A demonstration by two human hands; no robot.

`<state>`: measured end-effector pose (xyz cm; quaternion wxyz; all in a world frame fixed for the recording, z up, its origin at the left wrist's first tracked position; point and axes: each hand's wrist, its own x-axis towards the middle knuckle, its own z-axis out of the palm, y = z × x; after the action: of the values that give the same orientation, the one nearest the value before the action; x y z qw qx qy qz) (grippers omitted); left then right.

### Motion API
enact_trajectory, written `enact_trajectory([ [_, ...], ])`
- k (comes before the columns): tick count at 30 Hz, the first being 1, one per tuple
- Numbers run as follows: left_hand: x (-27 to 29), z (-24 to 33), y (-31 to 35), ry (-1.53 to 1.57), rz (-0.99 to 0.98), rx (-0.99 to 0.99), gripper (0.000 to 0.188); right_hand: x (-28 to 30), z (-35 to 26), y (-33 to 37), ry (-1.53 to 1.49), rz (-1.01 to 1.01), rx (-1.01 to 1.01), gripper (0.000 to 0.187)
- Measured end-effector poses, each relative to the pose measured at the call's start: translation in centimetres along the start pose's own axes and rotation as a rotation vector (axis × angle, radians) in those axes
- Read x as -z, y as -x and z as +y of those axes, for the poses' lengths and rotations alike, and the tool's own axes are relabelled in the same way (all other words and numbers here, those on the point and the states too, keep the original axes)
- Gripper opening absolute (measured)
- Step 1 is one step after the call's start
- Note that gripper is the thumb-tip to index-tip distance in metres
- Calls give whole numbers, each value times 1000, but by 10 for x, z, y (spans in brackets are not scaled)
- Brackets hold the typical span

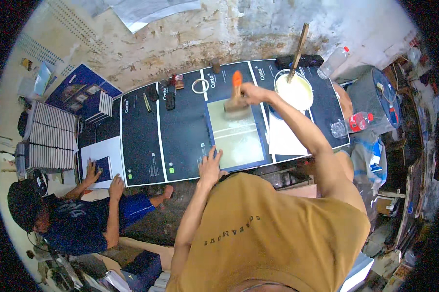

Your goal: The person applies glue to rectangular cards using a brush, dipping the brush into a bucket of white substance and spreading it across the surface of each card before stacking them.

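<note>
My right hand (253, 93) grips a wide paintbrush with an orange-tipped handle (237, 79). Its bristles are smeared by motion over the far part of a pale, glossy sheet (231, 151). The sheet has a dark blue border and a light line across its middle. At the sheet's near left corner, my left hand (211, 168) rests with its fingers spread, holding nothing. To the right of the sheet stands a round bucket (276, 82) of cream-coloured paste (297, 95), with a wooden stick (299, 51) leaning up out of it.
Dark boards (141, 131) cover the table. A tape roll (200, 86) and small dark blocks (170, 100) lie along the back. Plastic bottles (359, 121) stand right, beside a grey drum (375, 92). At left, a co-worker's hands (94, 171) touch a blue cover (102, 168) near stacked books (51, 136).
</note>
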<state>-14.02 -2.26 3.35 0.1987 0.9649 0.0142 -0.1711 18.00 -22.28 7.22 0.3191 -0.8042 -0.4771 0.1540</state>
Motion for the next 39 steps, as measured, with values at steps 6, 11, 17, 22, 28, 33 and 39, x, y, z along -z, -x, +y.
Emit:
enact_trajectory([
  [6, -3, 4, -11, -50, 14, -91, 95, -2, 81, -49, 373, 335, -186, 22],
  [11, -11, -11, -1, 32, 21, -51, 96, -4, -3, -86, 127, -87, 35, 24],
  [17, -7, -7, -4, 50, -24, -42, 97, -37, -14, -103, 308, -6, -94, 31],
  [22, -2, -9, 0, 127, -55, -12, 94, -30, -14, -127, 118, 45, 49, 30],
  [28, -12, -13, -4, 42, -8, -44, 101, -29, 6, -109, 323, 30, -177, 30],
  [33, -19, -18, -5, 52, 14, -50, 101, -26, 21, -90, 6, 268, -82, 31],
  [39, -14, -17, -1, 73, 0, -86, 98, -6, 55, -22, 193, 389, -358, 27],
])
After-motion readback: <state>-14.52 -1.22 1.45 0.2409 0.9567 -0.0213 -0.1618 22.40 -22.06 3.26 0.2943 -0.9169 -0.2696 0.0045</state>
